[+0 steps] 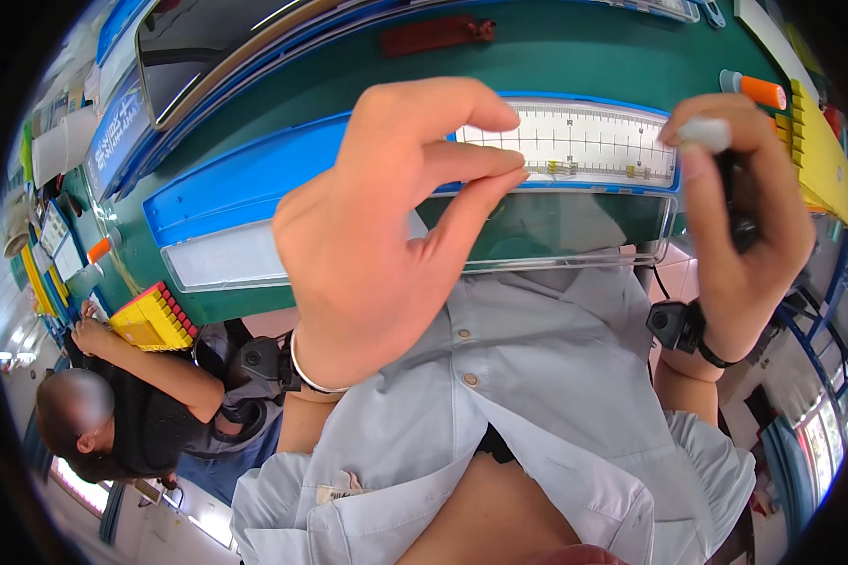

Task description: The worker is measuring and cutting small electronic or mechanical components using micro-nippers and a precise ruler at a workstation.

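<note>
My left hand [372,226] is raised over the left part of a flat white gridded tray [612,137] with a blue rim. Its thumb and middle fingertip press together, the index finger curls above them, and whatever they pinch is too small to make out. Several tiny yellowish pieces [562,169] lie along the tray's near edge beside those fingertips. At the tray's right end, my right hand [749,202] pinches a small whitish piece [705,134] between thumb and index finger; blur hides its kind. A clear plastic lid [575,231] extends from the tray's near side.
A long blue case [226,193] lies on the green table [320,80] at left. A dark red pouch [433,36] lies at the back. An orange-ended cylinder [761,91] and yellow rack [824,155] stand at right. A co-worker [141,414] sits at left beside another yellow rack [153,318].
</note>
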Demonstrator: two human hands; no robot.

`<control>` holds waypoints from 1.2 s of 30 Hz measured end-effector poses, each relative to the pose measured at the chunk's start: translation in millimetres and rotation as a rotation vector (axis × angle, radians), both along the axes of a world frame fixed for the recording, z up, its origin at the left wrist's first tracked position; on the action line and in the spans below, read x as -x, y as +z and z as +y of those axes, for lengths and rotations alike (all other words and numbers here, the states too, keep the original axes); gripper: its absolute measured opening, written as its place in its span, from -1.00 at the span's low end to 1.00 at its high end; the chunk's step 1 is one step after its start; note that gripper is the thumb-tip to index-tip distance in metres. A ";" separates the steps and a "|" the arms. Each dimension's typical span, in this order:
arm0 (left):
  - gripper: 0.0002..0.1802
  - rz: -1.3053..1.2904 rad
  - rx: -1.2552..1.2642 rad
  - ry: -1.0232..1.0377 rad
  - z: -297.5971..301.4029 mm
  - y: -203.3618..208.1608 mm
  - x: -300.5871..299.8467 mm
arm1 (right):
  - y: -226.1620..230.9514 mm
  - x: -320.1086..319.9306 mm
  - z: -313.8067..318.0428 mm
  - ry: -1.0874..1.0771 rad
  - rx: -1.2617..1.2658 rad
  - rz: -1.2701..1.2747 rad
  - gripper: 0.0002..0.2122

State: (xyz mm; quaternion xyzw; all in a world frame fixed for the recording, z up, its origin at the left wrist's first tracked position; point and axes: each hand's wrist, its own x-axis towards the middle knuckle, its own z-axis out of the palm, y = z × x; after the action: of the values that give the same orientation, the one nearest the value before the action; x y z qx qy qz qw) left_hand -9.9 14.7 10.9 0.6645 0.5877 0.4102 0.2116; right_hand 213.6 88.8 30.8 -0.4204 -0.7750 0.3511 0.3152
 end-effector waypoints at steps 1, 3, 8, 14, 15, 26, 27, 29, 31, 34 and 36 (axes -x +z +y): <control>-0.42 -0.022 0.034 0.028 1.6 1.8 -6.7 | 0.6 -1.9 4.5 -0.057 -0.011 0.044 -0.85; -0.41 0.019 0.015 0.055 6.1 1.7 -12.4 | -1.4 -6.5 14.4 -0.166 -0.024 0.154 -0.84; -0.42 0.160 -0.162 -0.061 17.2 5.0 -1.0 | -19.4 -30.8 28.9 -0.130 0.191 0.639 -0.76; -0.44 -0.046 -0.075 0.031 12.0 -17.3 -13.5 | -36.1 -43.1 33.3 -0.034 0.357 0.876 -0.64; -0.44 -0.053 -0.040 0.042 10.7 -17.0 -13.7 | -36.6 -43.9 33.8 -0.017 0.378 0.882 -0.61; -0.45 -0.238 0.113 0.047 11.6 -24.9 -13.4 | -48.6 -23.0 29.3 0.143 0.329 0.703 -0.71; -0.45 -0.238 0.114 0.042 11.1 -24.9 -12.9 | -47.4 -20.4 27.4 0.126 0.327 0.673 -0.70; -0.45 -0.253 0.112 0.034 11.2 -25.0 -12.9 | -44.8 -14.7 22.4 0.064 0.305 0.599 -0.69; -0.45 -0.278 0.108 0.029 11.7 -26.9 -12.9 | -43.4 -6.3 19.1 0.013 0.239 0.483 -0.67; -0.45 -0.271 0.097 0.031 10.4 -27.9 -12.0 | -42.6 4.4 15.5 0.011 0.181 0.385 -0.63; -0.46 -0.285 0.101 0.036 7.9 -27.8 -11.5 | -44.2 9.2 13.8 0.035 0.187 0.389 -0.63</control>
State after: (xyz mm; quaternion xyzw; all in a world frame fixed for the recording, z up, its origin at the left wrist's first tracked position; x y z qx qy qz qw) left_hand 1.6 22.7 -17.0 0.5775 0.5833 0.4740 0.3188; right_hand 204.4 102.5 -13.5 -0.3588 -0.6708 0.5013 0.4122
